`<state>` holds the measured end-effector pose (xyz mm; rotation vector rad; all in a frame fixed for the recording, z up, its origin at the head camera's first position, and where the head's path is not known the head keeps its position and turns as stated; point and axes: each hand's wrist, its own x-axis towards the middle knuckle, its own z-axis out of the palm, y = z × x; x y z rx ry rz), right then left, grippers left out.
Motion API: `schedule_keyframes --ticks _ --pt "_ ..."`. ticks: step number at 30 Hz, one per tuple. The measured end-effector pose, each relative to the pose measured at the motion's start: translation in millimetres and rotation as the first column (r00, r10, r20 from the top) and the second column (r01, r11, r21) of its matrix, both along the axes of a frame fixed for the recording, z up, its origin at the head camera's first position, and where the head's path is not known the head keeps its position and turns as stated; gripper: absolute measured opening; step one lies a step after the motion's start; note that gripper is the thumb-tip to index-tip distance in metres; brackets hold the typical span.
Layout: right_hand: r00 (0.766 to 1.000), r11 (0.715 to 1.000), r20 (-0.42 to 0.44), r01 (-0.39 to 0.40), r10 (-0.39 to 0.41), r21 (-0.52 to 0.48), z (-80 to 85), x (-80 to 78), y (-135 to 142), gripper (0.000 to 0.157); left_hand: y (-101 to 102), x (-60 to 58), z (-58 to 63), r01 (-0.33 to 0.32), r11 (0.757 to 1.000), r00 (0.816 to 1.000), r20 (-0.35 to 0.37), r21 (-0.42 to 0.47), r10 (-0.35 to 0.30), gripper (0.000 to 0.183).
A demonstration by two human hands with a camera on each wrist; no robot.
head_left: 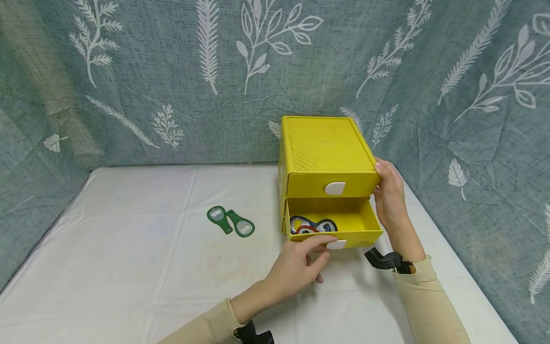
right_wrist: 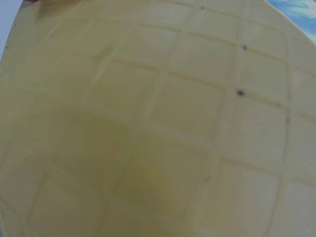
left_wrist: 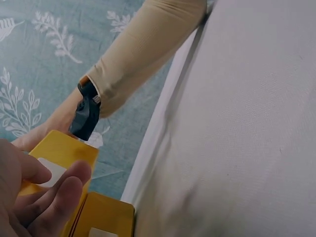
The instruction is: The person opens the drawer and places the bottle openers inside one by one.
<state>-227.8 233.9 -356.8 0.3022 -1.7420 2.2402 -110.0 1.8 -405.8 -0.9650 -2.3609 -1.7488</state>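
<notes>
1. On the left, two green openers (head_left: 242, 224) lie flat on the white cloth of the bench (head_left: 129, 267), just beside each other.
2. My left grip (head_left: 296, 263) is in front of the lower drawer (head_left: 365, 238); the index finger touches near its white handle (head_left: 337, 245). I cannot tell if I am pinching this handle.
3. The lower drawer stands partly out of the yellow box (head_left: 326, 143). In its left part lie several round-headed openers (head_left: 326, 225), with dark blue and red rims.
4. Above it, the upper drawer (head_left: 358, 185) sits inside the box and carries its own white tab (head_left: 335, 188).
5. My right grip (head_left: 392, 196) touches the box at its right side, near the front edge. Some fingers are hidden, so I cannot tell if they are curled or spread.
</notes>
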Motion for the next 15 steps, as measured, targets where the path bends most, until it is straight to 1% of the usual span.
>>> schedule_keyframes --ticks 7,15 --pt "1.0 1.0 -0.006 -0.01 0.01 -0.013 -0.1 -0.5 -0.1 0.035 2.1 -3.0 0.3 -0.023 0.998 0.999 0.03 0.062 0.021 0.031" --pt "1.0 1.0 -0.006 -0.014 0.014 -0.018 -0.7 0.3 -0.4 0.034 7.1 -6.5 -4.3 -0.09 0.988 0.995 -0.025 0.128 0.094 0.024"
